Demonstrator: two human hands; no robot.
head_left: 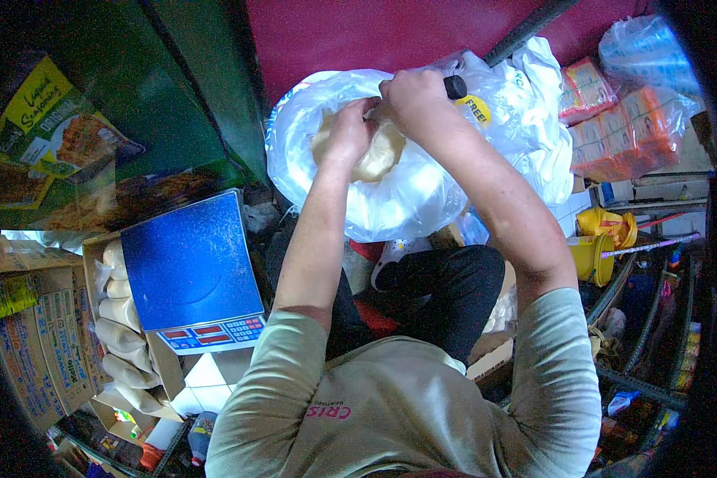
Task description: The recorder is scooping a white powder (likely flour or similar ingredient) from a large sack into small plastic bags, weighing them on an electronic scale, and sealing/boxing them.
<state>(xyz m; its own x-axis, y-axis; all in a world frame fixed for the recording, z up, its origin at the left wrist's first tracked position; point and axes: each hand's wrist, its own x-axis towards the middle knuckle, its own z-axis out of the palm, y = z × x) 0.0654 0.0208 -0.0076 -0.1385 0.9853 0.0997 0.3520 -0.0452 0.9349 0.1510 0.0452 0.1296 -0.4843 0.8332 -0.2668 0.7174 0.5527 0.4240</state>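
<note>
A large translucent plastic bag stands with its mouth spread wide in front of me. Inside it is a pale yellowish mass; whether it is powder or something solid I cannot tell. My left hand reaches into the bag's mouth with its fingers bent together over the mass. What those fingers pinch is hidden. Close beside it, my right hand is closed in a fist around a tool, whose black handle end sticks out on the right. The working end of that tool is hidden by my hands.
To the left lies a blue-topped digital scale, next to a carton of cream-coloured packs. White plastic bags and wrapped orange packs stand at the right, above yellow buckets. A metal rack borders the right side.
</note>
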